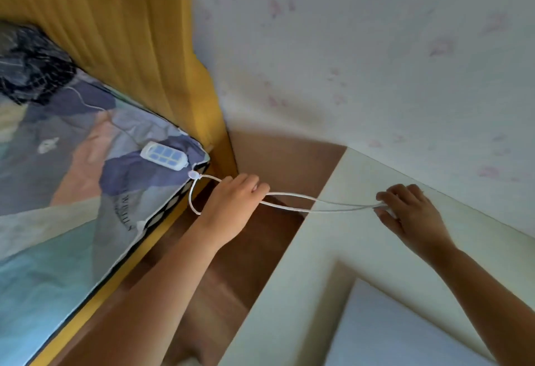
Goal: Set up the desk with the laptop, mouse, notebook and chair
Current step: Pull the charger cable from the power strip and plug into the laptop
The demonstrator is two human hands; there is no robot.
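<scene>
A white cable (292, 200) runs from a white power strip (165, 155) on the bed across to the cream desk (341, 238). My left hand (234, 203) grips the doubled cable over the gap between bed and desk. My right hand (411, 212) pinches the cable's far end on the desk top near the wall. A pale grey flat surface (385, 334), perhaps the laptop, lies at the desk's near edge. No mouse, notebook or chair is in view.
A bed with a patterned cover (72, 180) and a mustard headboard (115, 32) fills the left. Dark clothing (29, 64) lies on it. Brown wooden floor (231, 279) shows between bed and desk. A wallpapered wall (376, 47) stands behind the desk.
</scene>
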